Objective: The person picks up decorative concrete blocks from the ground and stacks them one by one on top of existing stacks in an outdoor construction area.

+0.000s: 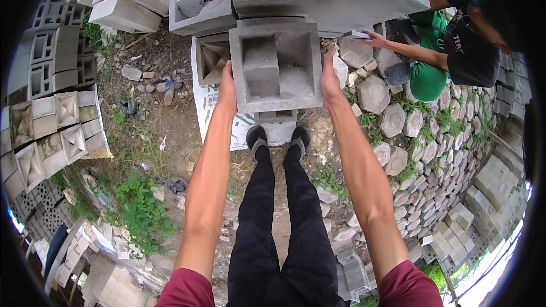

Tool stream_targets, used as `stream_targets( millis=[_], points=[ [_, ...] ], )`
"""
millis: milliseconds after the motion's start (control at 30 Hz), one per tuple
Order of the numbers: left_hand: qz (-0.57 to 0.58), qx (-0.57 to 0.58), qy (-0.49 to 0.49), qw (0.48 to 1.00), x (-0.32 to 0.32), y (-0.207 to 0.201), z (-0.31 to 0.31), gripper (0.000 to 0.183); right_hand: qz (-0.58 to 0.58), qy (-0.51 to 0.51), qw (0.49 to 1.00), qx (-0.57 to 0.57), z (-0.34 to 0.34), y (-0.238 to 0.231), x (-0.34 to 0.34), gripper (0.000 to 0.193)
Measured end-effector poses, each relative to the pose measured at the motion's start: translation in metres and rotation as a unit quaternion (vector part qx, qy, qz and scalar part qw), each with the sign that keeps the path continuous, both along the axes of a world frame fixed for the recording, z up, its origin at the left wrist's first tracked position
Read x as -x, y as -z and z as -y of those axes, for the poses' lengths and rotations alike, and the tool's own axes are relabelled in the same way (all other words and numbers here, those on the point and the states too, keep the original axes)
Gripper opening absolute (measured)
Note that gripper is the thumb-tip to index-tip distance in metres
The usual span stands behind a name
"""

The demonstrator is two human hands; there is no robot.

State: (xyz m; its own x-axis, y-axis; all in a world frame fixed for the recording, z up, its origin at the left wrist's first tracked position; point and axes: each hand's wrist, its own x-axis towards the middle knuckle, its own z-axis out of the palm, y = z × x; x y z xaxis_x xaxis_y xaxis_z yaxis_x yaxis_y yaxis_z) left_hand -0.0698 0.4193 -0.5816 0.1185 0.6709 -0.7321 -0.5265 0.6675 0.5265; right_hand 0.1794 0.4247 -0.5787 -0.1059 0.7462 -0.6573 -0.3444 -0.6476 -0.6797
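Gripping a grey block (277, 67): left hand (227, 88), right hand (331, 83), both sides! Other blocks (327, 1) stand ahead, this one seemingly unplaced

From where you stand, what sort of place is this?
Probably an outdoor masonry yard: a hollow concrete block is between the left hand and right hand, pale blocks are stacked at the left, and hexagonal pavers lie at the right.

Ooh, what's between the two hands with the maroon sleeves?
In the head view, a grey concrete block with a stepped hollow is between the left hand and right hand.
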Motion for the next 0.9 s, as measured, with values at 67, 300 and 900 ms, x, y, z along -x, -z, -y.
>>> stream_targets(
  millis=[67,300,900],
  points=[
    [-0.020,0.001,-0.023,1.000,-0.001,-0.026,0.042,0.054,0.001,0.005,0.999,-0.040,0.040,-0.027,0.007,0.080],
    [0.019,0.091,-0.007,0.996,-0.018,-0.126,0.160,0.052,0.066,0.057,0.996,-0.019,0.178,-0.136,-0.005,0.076],
    [0.068,-0.118,0.484,0.864,-0.140,-0.471,0.277,0.062,0.118,0.573,0.810,-0.043,0.504,-0.460,-0.001,0.060]
  ],
)
